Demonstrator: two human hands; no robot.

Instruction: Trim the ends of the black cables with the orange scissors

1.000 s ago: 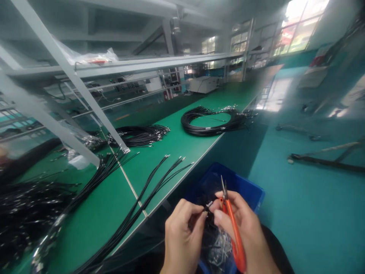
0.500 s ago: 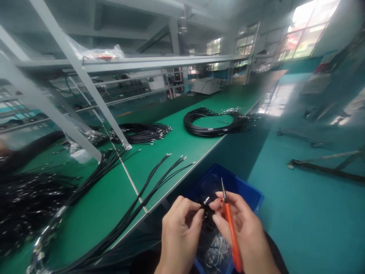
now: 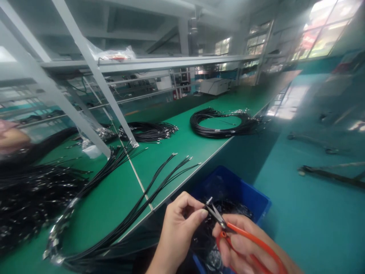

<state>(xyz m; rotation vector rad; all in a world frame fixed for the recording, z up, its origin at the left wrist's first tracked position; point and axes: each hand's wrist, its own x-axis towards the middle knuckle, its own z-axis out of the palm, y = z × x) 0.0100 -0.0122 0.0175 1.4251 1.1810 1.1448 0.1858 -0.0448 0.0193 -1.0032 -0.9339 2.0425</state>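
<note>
My left hand pinches the end of a thin black cable, whose silvery tip sticks out past the fingertips. My right hand is wrapped round orange-handled scissors. The scissor blades are parted and reach the cable end beside my left fingertips. Below both hands is a blue bin holding dark and clear scraps. A bundle of black cables with metal tips curves over the green table to the left of my hands.
Coiled black cables lie farther along the table, with another cable bundle left of them. A dark cable pile covers the left side. White shelf posts rise from the table. Another person's arm shows at the far left.
The scissors have turned from pointing up to pointing left, and their blades have opened at the cable end. The view has shifted slightly; more of the other person's arm shows.
</note>
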